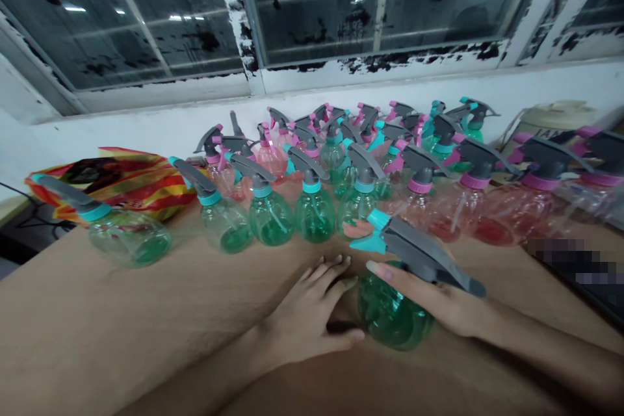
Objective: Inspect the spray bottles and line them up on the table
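Observation:
My right hand (446,302) is wrapped around the neck of a green see-through spray bottle (397,312), just under its grey and turquoise trigger head. The bottle stands close to me at the table's near side, slightly tilted. Flat on the tabletop, to the left of that bottle, lies my left hand (312,315) with its fingers apart and nothing in it. Beyond my hands runs a front row of similar bottles, among them a green one (315,218) with a turquoise collar and a pink one (446,214) with a pink collar.
Several more pink and green spray bottles crowd the back by the wall. A red and yellow striped bag (160,185) lies at the left behind a lone green bottle (129,237). A cream container (550,120) stands back right, and a dark flat object (580,273) lies at right.

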### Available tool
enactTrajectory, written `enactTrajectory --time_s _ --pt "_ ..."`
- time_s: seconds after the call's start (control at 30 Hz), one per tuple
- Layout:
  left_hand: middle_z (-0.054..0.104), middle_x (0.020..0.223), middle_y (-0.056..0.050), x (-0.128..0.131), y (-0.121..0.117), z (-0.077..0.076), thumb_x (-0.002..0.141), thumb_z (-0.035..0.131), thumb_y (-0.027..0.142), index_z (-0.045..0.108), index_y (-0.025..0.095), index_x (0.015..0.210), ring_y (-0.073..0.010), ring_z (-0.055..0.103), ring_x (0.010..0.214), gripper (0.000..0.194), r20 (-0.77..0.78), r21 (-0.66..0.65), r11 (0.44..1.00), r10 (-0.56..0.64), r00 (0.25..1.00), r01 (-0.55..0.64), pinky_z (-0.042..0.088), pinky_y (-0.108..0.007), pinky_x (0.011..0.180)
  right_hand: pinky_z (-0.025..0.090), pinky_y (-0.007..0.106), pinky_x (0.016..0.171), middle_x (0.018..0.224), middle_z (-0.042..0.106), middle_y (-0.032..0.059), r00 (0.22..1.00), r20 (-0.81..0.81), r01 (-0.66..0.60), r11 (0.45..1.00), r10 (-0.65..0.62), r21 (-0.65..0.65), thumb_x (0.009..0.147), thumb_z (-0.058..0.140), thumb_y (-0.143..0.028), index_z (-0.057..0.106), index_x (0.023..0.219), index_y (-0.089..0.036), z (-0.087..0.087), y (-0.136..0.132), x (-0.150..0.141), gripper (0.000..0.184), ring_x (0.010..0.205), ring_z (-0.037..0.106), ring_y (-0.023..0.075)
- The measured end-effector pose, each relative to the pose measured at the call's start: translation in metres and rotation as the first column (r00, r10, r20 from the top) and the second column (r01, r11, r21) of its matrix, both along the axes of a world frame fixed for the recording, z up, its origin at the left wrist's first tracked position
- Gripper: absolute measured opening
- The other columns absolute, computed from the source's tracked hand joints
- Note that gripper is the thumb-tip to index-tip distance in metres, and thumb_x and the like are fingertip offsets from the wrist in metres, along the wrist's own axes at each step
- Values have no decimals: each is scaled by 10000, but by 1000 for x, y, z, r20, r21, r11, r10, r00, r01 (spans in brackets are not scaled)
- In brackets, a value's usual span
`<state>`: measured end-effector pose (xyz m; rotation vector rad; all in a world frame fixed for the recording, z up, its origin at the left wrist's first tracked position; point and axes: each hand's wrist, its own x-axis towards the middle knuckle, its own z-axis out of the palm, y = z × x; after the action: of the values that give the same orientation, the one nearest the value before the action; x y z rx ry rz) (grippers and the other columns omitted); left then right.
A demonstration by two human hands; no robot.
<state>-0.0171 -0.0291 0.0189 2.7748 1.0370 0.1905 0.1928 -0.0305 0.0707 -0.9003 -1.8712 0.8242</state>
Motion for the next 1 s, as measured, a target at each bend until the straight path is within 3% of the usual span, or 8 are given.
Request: enactTrajectory --time_s 0.1,0.3,0.6,0.73,0.83,1.0 --pt "424 1397 -148 0 0 -2 806 588 547 436 130 1330 -317 330 1312 687 9 -1 1000 2 1000 -2 262 -499 1066 508 370 912 1168 652 43 1000 -16 -22 999 23 24 839 588 -282 561 1242 -279 0 0 -1 404 1082 603 220" --pt "419 1401 -148 -1 1 -5 803 584 558 435 145 1331 -329 325 1313 686 41 -5 1000 4 999 -4 262 -516 1062 503 377 928 1166 651 48 998 -35 -45 999 44 -8 849 577 -272 557 1243 -277 1 0 -2 395 1087 600 223" --pt "391 1421 -149 0 1 -1 804 594 551 435 114 1336 -303 305 1327 707 -6 13 1000 -11 1000 11 235 -474 1086 550 305 708 899 670 7 1000 18 -11 999 11 41 866 539 -281 618 914 -270 -6 2 3 93 849 652 183" --pt "421 1400 -151 0 1 -1 798 600 553 452 117 1324 -314 344 1303 699 -8 10 1000 4 1000 -4 254 -491 1073 540 289 653 829 656 -3 997 58 40 998 -44 55 867 534 -315 609 825 -267 -4 0 3 98 776 642 169" --pt "403 1413 -151 0 0 -1 804 591 553 449 119 1327 -312 325 1316 694 -8 14 1000 1 1000 -1 254 -490 1073 552 308 697 889 671 4 999 46 21 999 -22 37 855 547 -315 625 907 -273 0 0 2 102 829 652 184" --pt "384 1428 -143 0 1 -1 812 581 555 431 115 1343 -302 275 1342 705 -21 18 1000 -4 1000 4 232 -483 1084 508 348 915 1123 660 20 1000 -6 -25 1000 25 1 843 571 -264 597 1161 -283 2 0 1 320 1061 607 206"
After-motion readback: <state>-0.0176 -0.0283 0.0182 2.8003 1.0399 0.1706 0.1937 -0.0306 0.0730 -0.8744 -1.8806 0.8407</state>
